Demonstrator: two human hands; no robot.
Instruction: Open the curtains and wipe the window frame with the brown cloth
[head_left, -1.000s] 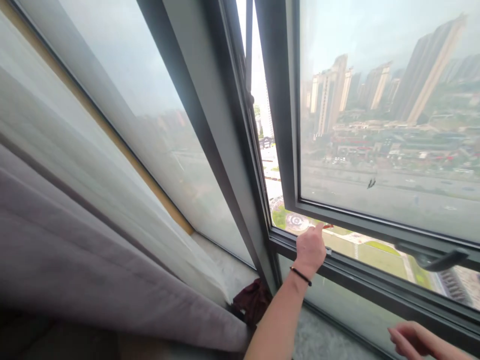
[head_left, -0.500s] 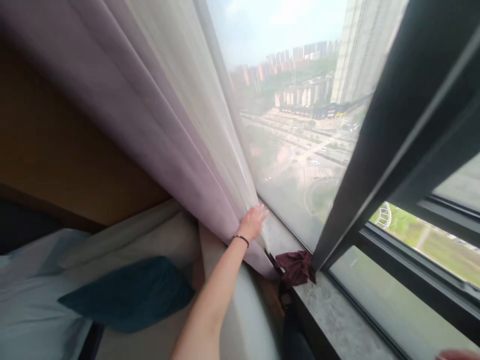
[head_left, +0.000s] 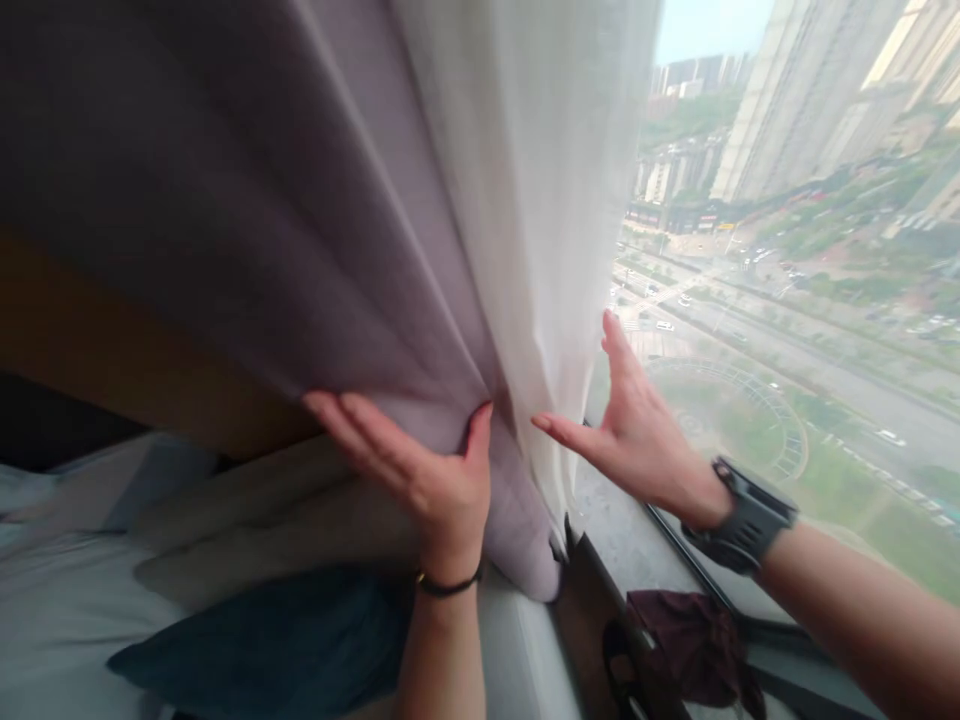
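The left hand [head_left: 431, 470] had pinched a fold of the mauve curtain [head_left: 285, 220] between thumb and flat fingers, low down near the bed [head_left: 67, 600]; the right hand [head_left: 637, 425], wearing a watch [head_left: 742, 520], lay spread wide against the white sheer [head_left: 540, 200], gripping nothing; both curtains hung bunched together before the window [head_left: 787, 300]; a dark red cloth [head_left: 690, 645] sat crumpled on the sill [head_left: 622, 540] below the right wrist.
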